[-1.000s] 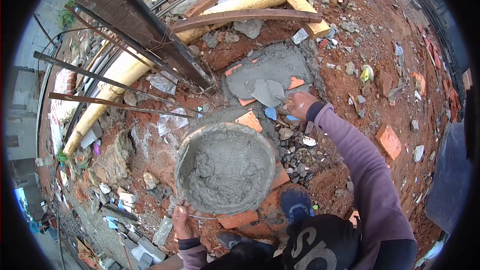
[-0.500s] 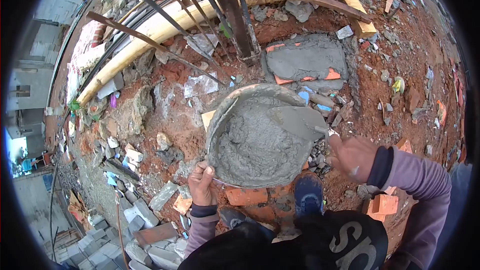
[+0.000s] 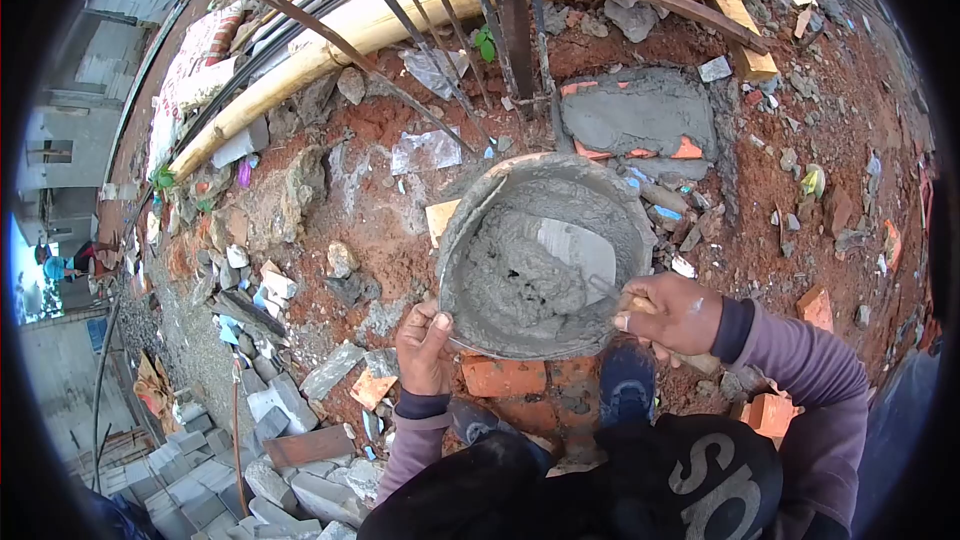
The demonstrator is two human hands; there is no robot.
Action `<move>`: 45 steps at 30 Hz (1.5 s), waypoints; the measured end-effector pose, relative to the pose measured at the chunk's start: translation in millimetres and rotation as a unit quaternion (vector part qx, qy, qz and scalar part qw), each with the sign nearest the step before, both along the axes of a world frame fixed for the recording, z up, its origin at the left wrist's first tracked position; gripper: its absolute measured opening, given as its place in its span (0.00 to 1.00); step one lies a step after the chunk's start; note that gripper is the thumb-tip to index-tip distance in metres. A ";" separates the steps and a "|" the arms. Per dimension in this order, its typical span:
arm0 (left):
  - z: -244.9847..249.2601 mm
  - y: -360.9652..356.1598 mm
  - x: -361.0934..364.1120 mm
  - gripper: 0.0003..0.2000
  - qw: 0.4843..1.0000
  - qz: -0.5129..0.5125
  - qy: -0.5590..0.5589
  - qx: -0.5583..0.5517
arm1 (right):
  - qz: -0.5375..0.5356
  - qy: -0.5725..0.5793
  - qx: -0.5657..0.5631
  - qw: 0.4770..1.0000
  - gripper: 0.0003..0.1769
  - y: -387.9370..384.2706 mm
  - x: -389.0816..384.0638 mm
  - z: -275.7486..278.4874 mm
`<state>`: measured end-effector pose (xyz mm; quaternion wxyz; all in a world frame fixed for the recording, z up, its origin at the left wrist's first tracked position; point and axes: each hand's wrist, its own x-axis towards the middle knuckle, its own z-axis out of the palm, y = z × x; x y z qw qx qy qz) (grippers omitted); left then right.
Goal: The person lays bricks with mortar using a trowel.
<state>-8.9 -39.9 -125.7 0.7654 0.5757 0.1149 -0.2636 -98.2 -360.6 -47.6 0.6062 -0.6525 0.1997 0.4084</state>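
Note:
A round bucket (image 3: 461,210) of wet grey mortar (image 3: 505,280) stands in front of me, its walls coated with the same mix. My left hand (image 3: 425,345) grips the near left rim, thumb on top. In my right hand (image 3: 672,316) is the handle of a trowel (image 3: 580,248); its blade lies in the mortar, partly covered by it, with a smooth grey face showing. Beyond the bucket is a low brick block (image 3: 640,120) spread with mortar, orange brick showing at its edges.
A brown steel post (image 3: 508,30) and slanting rods rise beyond the bucket. Behind them lies a pale log (image 3: 370,30). Red bricks (image 3: 503,377) are underfoot near my shoes (image 3: 627,390). Broken grey blocks (image 3: 280,410) lie at lower left. At far left is another person (image 3: 75,262).
My right hand has moved inward and nearer to me, and the trowel blade has gone from the mortar's far right side into the mix. My left hand still holds the rim.

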 end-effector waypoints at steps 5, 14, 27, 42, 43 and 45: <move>-4.7 -0.4 -5.4 0.12 0.999 0.021 -0.024 0.004 | 0.156 -0.205 -0.292 0.921 0.17 0.0 -4.1 -9.5; -8.7 8.8 -3.2 0.11 1.000 0.015 -0.007 -0.003 | -0.002 -0.033 0.132 0.991 0.19 17.6 -9.2 -38.8; -16.9 17.7 3.6 0.11 0.998 0.035 0.033 -0.029 | -0.252 -0.135 0.121 0.951 0.18 -63.9 -33.8 -1.5; -24.8 26.1 2.4 0.21 0.996 0.057 0.062 -0.015 | -0.362 -0.120 0.222 0.898 0.23 -94.5 1.6 -169.4; -26.2 25.3 2.0 0.23 0.996 0.057 0.062 -0.011 | -0.325 -0.118 0.089 0.934 0.21 -99.0 -2.9 -165.6; -31.9 29.1 0.9 0.20 0.996 0.048 0.061 -0.042 | -0.145 -0.175 -0.231 0.946 0.21 -109.2 1.6 -172.7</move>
